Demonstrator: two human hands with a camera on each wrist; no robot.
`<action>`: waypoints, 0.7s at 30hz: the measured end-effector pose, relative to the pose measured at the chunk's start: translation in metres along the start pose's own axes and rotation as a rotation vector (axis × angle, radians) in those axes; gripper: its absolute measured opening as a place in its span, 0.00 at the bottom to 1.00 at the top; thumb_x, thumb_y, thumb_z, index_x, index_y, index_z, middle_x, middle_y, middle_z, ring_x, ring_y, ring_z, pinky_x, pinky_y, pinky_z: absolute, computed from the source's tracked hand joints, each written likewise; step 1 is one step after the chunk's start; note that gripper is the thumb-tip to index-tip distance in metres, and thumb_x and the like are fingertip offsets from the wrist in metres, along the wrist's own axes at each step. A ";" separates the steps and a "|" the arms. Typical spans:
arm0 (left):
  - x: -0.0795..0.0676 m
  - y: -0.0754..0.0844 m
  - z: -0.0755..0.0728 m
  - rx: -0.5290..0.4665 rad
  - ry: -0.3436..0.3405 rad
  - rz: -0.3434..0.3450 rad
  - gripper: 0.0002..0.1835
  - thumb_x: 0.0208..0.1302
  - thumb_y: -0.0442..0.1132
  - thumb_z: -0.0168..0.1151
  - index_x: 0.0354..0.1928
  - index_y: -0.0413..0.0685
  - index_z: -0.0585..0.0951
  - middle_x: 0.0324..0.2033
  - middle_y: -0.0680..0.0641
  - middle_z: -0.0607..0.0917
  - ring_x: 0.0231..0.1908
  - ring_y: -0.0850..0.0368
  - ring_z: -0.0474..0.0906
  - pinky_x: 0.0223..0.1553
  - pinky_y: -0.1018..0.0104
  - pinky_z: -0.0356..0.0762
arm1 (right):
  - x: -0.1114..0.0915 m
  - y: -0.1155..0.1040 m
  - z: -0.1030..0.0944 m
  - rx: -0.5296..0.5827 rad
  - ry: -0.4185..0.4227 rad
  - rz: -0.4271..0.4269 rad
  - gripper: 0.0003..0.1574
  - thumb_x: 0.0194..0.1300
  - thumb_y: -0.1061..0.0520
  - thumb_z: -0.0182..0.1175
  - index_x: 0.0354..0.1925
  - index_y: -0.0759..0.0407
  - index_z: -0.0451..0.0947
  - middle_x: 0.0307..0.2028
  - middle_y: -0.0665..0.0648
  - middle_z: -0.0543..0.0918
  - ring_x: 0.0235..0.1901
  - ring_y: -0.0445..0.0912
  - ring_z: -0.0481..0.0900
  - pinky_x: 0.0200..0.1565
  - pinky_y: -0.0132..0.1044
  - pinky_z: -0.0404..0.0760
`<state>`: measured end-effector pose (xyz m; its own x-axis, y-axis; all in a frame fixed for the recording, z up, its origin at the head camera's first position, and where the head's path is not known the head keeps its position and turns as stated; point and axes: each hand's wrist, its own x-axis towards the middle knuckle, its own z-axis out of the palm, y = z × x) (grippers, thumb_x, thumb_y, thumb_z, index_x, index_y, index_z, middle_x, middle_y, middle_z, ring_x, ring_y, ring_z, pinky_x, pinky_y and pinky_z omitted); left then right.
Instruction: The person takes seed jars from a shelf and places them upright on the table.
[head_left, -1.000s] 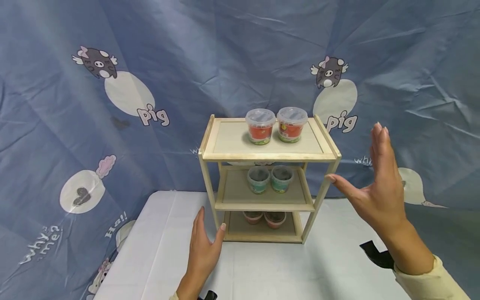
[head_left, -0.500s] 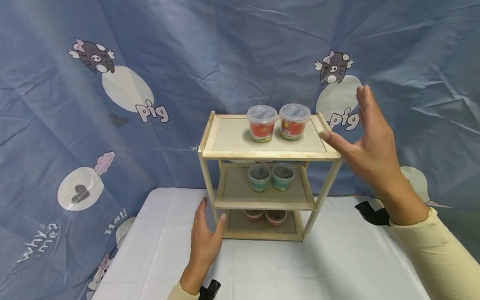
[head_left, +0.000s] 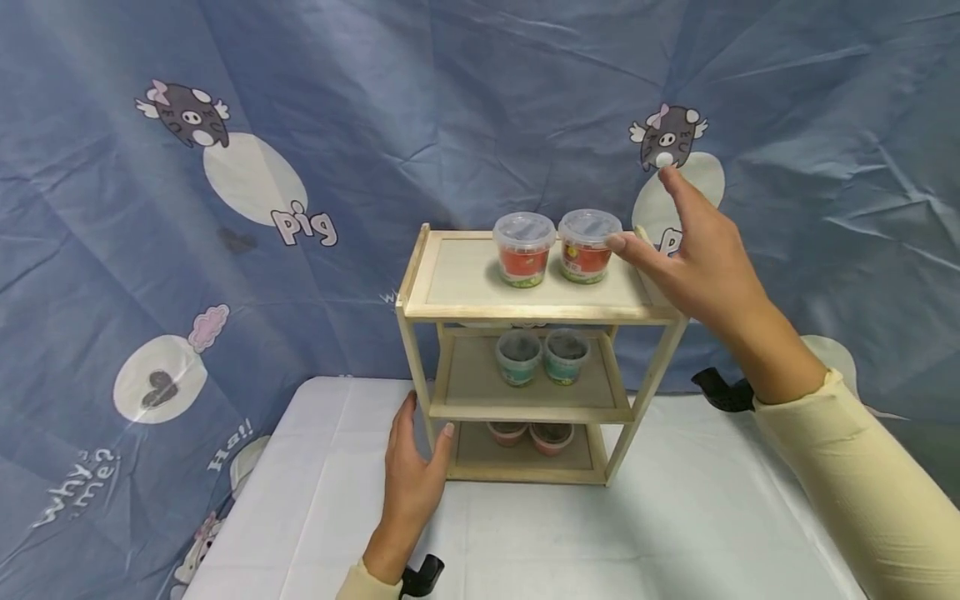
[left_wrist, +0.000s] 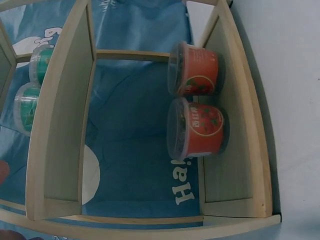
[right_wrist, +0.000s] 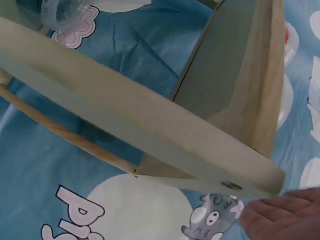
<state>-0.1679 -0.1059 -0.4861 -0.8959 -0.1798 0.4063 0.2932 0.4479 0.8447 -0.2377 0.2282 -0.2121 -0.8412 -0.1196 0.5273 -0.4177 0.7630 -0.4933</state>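
Note:
Two lidded plastic tubs with red labels stand on the top shelf of a pale wooden rack: a left tub (head_left: 522, 252) and a right tub (head_left: 587, 248). My right hand (head_left: 708, 262) is raised at the rack's top right corner, fingers extended and thumb spread. Its thumb tip overlaps the right tub's edge in the head view. Low down, my left hand (head_left: 412, 485) lies beside the rack's left front post (head_left: 417, 367), fingers extended, thumb apart, holding nothing. The right wrist view catches part of the right hand (right_wrist: 287, 215) near the rack's corner.
Two teal-labelled tubs (head_left: 518, 358) stand on the middle shelf (head_left: 468, 379). On the bottom shelf (left_wrist: 230, 180) are two red tubs (left_wrist: 202, 125). The rack stands on a white-covered table (head_left: 525, 542), with a blue patterned curtain (head_left: 360, 125) behind it.
My right hand has moved up and left, from right of the rack to beside the right top tub. My left hand has shifted slightly upward. The tubs stay on their shelves.

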 end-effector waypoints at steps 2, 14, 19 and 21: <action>0.002 0.001 0.001 -0.012 0.003 0.016 0.42 0.74 0.43 0.66 0.82 0.43 0.56 0.77 0.42 0.63 0.76 0.44 0.59 0.72 0.37 0.60 | 0.005 -0.001 0.001 -0.016 -0.051 0.016 0.59 0.71 0.32 0.63 0.84 0.53 0.50 0.80 0.57 0.59 0.68 0.61 0.71 0.73 0.60 0.62; 0.011 0.004 0.006 -0.040 0.034 0.051 0.40 0.73 0.37 0.66 0.80 0.40 0.59 0.72 0.41 0.70 0.67 0.45 0.71 0.66 0.46 0.71 | 0.021 -0.002 0.012 -0.071 -0.170 -0.039 0.51 0.69 0.35 0.68 0.78 0.59 0.65 0.71 0.64 0.75 0.66 0.63 0.75 0.65 0.63 0.72; 0.014 0.005 0.006 -0.039 0.049 0.042 0.38 0.74 0.38 0.65 0.79 0.39 0.61 0.69 0.39 0.74 0.63 0.44 0.74 0.63 0.42 0.73 | 0.023 -0.003 0.016 -0.086 -0.170 -0.062 0.48 0.69 0.37 0.68 0.75 0.62 0.69 0.68 0.66 0.77 0.59 0.62 0.79 0.62 0.61 0.75; 0.016 0.005 0.006 -0.037 0.047 0.043 0.35 0.74 0.38 0.65 0.78 0.40 0.64 0.68 0.39 0.76 0.62 0.44 0.75 0.62 0.42 0.73 | 0.023 -0.004 0.017 -0.086 -0.172 -0.050 0.50 0.69 0.35 0.68 0.76 0.62 0.68 0.68 0.66 0.77 0.56 0.61 0.80 0.60 0.61 0.75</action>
<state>-0.1825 -0.1013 -0.4773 -0.8655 -0.2027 0.4580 0.3442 0.4236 0.8379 -0.2613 0.2112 -0.2097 -0.8693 -0.2597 0.4205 -0.4359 0.8038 -0.4048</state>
